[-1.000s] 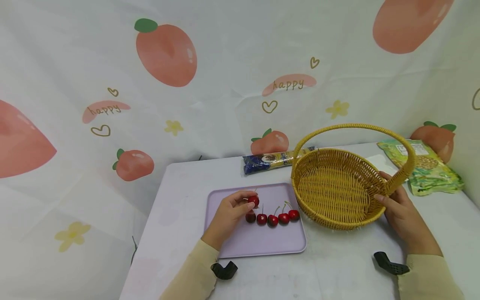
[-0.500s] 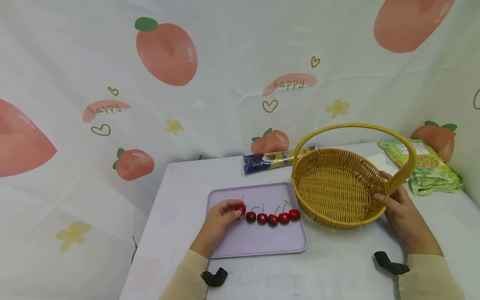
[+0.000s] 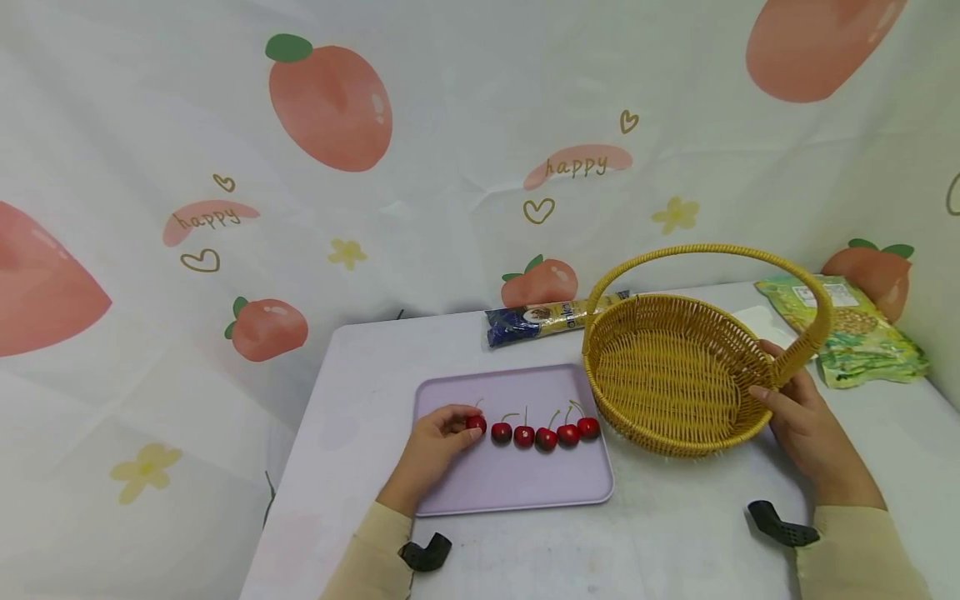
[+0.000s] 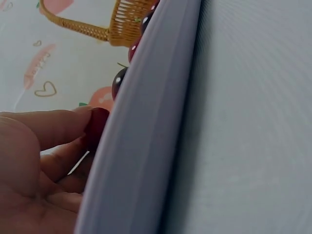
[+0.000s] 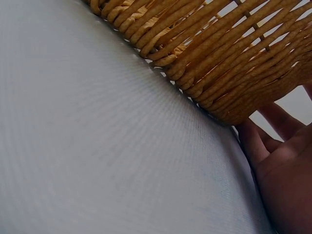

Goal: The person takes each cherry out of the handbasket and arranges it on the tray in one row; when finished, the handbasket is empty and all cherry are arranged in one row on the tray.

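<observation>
My left hand (image 3: 429, 457) pinches a dark red cherry (image 3: 476, 424) between thumb and fingers, low over the left part of a lilac tray (image 3: 517, 492). To its right, several more cherries (image 3: 524, 437) with stems lie in a row along the tray. In the left wrist view, the tray's rim hides the underside of the held cherry (image 4: 99, 123), so I cannot tell whether it touches the tray. With my right hand (image 3: 810, 437) I grip the right rim of a yellow woven basket (image 3: 663, 387); the thumb lies inside the rim. No contents show in the basket.
Behind the tray lies a blue and yellow packet (image 3: 536, 323), partly behind the basket's handle. Green food bags (image 3: 855, 333) rest at the back right. A printed curtain (image 3: 450, 167) hangs behind the white table (image 3: 360, 367). The basket stands close to the tray's right edge.
My left hand has moved left and down with the cherry, from above the row to its left end. The right hand and the basket have stayed in place.
</observation>
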Demonstrator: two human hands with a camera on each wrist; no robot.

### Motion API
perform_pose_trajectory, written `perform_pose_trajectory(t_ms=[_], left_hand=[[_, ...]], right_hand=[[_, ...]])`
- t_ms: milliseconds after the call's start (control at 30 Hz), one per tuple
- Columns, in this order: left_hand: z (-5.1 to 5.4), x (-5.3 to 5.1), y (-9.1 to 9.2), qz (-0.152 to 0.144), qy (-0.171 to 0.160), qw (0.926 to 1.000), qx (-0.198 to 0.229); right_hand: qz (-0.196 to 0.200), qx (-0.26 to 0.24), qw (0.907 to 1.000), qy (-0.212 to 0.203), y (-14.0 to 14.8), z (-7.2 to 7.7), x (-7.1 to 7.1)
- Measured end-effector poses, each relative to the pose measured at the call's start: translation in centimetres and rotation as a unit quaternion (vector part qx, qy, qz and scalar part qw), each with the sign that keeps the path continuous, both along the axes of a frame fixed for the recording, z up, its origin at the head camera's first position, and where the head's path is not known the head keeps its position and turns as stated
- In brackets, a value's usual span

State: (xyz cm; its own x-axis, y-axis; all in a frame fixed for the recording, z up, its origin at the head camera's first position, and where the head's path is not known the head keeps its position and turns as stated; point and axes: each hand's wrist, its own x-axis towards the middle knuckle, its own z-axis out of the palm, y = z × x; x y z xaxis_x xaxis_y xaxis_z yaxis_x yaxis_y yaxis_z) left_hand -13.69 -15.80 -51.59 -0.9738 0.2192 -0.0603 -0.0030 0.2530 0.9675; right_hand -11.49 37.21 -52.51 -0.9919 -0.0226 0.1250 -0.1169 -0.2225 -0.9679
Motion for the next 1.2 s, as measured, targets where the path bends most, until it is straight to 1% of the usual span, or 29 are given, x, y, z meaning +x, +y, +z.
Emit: perform_pose_trajectory(t_ms=[133, 233, 433, 533, 700, 933, 1200], left_hand=[[-0.02, 0.21, 0.24, -0.002, 0.036, 0.9979, -0.053], [0.03, 0.41, 0.38, -0.002, 0.055, 0.9955, -0.077], [0.04, 0.53, 0.41, -0.013, 0.088, 0.9908, -0.102], [0.01, 0.49, 0.38, -0.02, 0.098, 0.9889, -0.11], [0.1, 0.54, 0.39, -0.03, 0.102, 0.9872, -0.119], [0.19, 0.66, 0.45, -0.031, 0.084, 0.9874, -0.131], [0.3, 0.86, 0.53, -0.034, 0.1, 0.9848, -0.138]], right_hand=[[-0.001, 0.006, 1.0, 0.001, 0.01, 0.02, -0.05], [-0.001, 0.002, 1.0, 0.001, 0.04, -0.04, -0.07], [0.001, 0.0, 1.0, 0.0, 0.11, -0.15, -0.1], [-0.003, 0.005, 1.0, -0.007, 0.12, -0.08, -0.11], [-0.005, 0.007, 0.9999, -0.012, 0.1, 0.03, -0.02], [-0.001, 0.006, 0.9999, -0.009, 0.01, 0.17, -0.01], [-0.002, -0.008, 1.0, 0.002, 0.08, -0.03, 0.08]])
